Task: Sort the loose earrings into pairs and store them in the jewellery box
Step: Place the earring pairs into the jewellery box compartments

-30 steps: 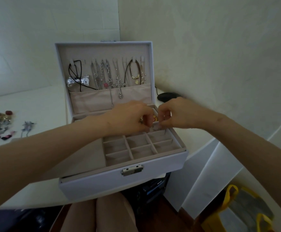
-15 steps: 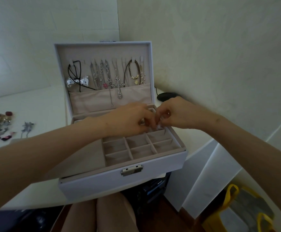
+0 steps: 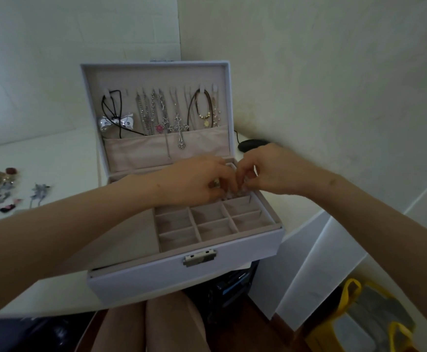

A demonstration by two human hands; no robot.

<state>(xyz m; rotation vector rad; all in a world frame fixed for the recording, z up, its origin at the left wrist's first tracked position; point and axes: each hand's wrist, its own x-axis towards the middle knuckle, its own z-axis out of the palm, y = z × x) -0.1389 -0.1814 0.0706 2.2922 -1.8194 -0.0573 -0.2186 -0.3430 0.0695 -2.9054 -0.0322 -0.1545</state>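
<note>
White corner table (image 3: 55,153): jewellery box (image 3: 156,273) open. Over its rear compartments, presumably for stowing, we find the left hand (image 3: 194,181) pinching an earring (image 3: 216,183). The right hand (image 3: 271,171) is curled alongside, grip undeterminable. The loose earrings (image 3: 1,191) lie leftward.

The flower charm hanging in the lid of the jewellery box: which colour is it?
The flower charm is pink; the head view shows it best.

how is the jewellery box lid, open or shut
Open. The lid stands upright at the back of the jewellery box, necklaces hang on its inner face, and the compartments lie uncovered.
</note>
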